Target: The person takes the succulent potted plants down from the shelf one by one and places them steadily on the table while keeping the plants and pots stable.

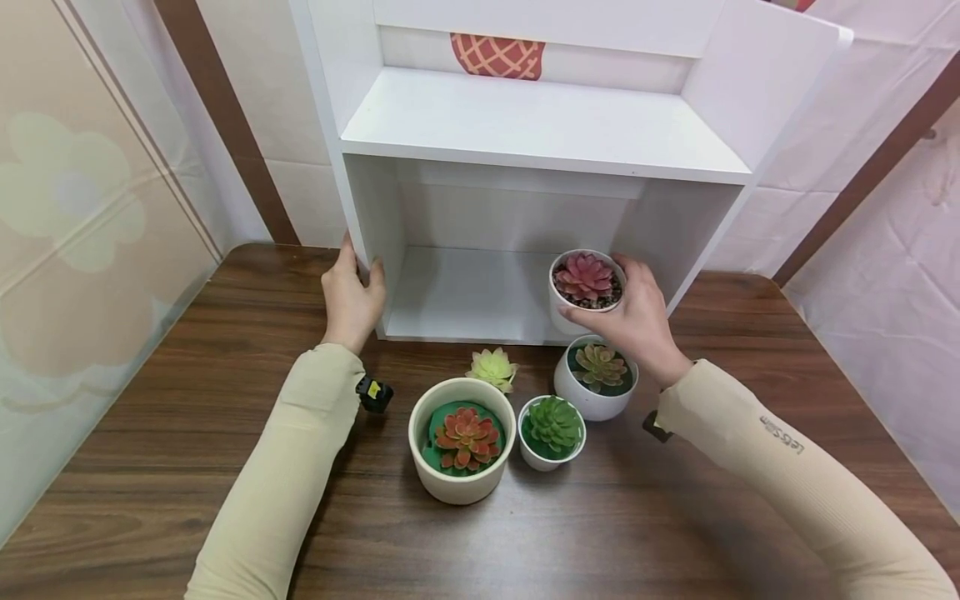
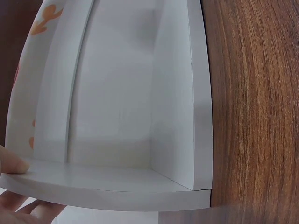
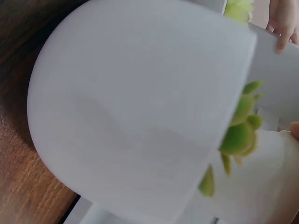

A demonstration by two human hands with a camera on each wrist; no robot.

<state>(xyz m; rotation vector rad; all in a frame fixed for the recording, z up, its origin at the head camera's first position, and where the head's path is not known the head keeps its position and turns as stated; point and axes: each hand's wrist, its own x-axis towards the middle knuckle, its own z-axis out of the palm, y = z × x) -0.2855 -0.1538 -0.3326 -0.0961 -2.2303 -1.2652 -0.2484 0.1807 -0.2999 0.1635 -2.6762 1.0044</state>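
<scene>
My right hand (image 1: 641,321) grips a white pot (image 1: 564,314) with a pink succulent (image 1: 586,278), thumb and fingers on opposite sides of its rim. In the head view that pot overlaps the lower compartment's front right edge. On the left, my left hand (image 1: 354,300) holds the side panel of the white shelf (image 1: 547,162), thumb inside and fingers outside; the left wrist view shows this panel (image 2: 107,193) between them. Just below the held pot stands a white pot (image 1: 592,406) with an olive-green succulent (image 1: 600,367); it fills much of the right wrist view (image 3: 140,107).
On the wooden table (image 1: 360,508), in front of the shelf, stand a cream pot (image 1: 461,492) with a red succulent and a small white pot (image 1: 543,460) with a green one. A loose pale green succulent (image 1: 492,369) lies behind them. Patterned cloth (image 1: 112,208) hangs around the table.
</scene>
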